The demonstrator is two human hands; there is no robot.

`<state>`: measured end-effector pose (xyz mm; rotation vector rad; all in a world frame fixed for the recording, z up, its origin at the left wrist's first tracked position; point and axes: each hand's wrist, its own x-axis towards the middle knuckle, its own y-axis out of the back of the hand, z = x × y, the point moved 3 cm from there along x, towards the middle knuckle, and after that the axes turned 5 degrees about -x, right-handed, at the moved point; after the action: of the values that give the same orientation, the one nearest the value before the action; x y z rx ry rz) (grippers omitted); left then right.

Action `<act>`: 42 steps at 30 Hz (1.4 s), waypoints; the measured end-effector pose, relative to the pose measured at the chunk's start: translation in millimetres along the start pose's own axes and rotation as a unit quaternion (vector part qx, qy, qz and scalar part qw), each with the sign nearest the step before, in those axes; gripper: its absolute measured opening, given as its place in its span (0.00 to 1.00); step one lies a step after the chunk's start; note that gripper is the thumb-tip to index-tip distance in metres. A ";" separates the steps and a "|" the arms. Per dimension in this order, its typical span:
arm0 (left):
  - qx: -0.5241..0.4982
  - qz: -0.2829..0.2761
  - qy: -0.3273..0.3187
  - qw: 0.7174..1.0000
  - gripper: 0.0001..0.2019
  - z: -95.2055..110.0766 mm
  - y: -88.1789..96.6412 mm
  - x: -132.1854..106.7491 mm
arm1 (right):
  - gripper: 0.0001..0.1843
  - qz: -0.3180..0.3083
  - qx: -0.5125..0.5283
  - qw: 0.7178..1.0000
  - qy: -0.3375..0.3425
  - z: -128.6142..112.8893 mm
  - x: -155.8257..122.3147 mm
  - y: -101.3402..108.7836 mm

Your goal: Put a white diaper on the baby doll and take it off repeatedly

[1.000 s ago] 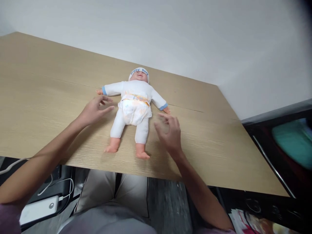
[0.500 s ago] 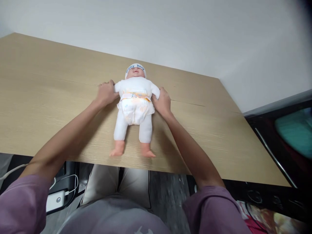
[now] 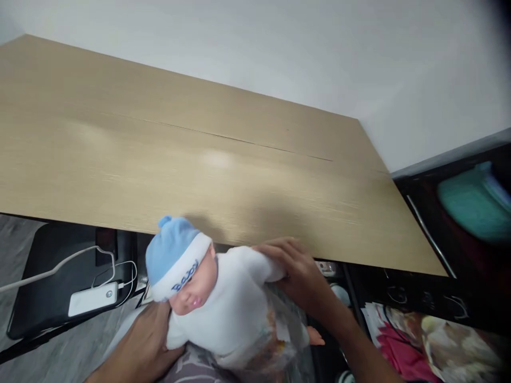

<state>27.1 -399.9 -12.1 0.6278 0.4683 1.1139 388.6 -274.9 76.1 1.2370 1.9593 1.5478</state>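
A baby doll (image 3: 235,303) in a white body, a diaper and a light blue cap (image 3: 173,255) is held against my lap, in front of the table's near edge. Its head points left and a foot (image 3: 315,336) shows at the right. My left hand (image 3: 147,340) grips the doll near its shoulder and arm, under the head. On the other side, my right hand (image 3: 297,274) wraps round the doll's other arm. The diaper area is blurred by motion.
The wooden table (image 3: 215,159) spans the view against a white wall. A white power bank (image 3: 93,299) with cables lies on a black chair seat (image 3: 40,276) at the left. At the right are a teal container (image 3: 471,205) and a pink cloth (image 3: 403,348).
The doll was lying on its back on the table with a hand on each arm. Both hands have lifted it off and drawn it toward my body, turning its head to the left.
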 end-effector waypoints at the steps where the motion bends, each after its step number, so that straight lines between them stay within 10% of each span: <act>1: -0.007 -0.009 0.016 1.000 0.30 -7.3 -7.3 -14.9 | 0.29 -0.020 0.007 1.000 0.001 -10.2 -10.3 -11.4; 10: 0.001 -0.132 0.157 0.979 0.22 -50.8 -17.0 -33.0 | 0.24 -0.087 0.077 0.991 -0.071 -14.6 -20.3 -118.1; 15: 0.068 -0.151 0.129 0.978 0.20 -52.6 -19.8 -21.9 | 0.30 -0.106 0.105 0.980 -0.130 4.2 -33.9 -168.9; 23: 0.134 0.023 -0.033 0.990 0.32 -9.7 -6.1 -6.2 | 0.16 -0.044 0.251 0.940 -0.225 -12.1 -104.7 -149.4; 29: -0.020 -0.140 -0.190 0.972 0.19 43.6 -39.9 58.6 | 0.15 0.013 0.238 0.934 -0.266 -24.2 -109.4 -154.8; 36: -0.017 -0.191 -0.218 0.957 0.15 34.4 -63.6 87.1 | 0.18 0.074 0.180 0.923 -0.331 12.1 -103.1 -169.8; 42: -0.079 -0.191 -0.185 0.961 0.12 40.8 -52.1 77.8 | 0.18 0.026 0.234 0.958 -0.161 -32.1 -75.4 -143.9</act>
<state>117.5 -352.8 -20.1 0.5598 0.1628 0.6391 348.1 -357.4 -61.7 1.6135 2.1417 0.8433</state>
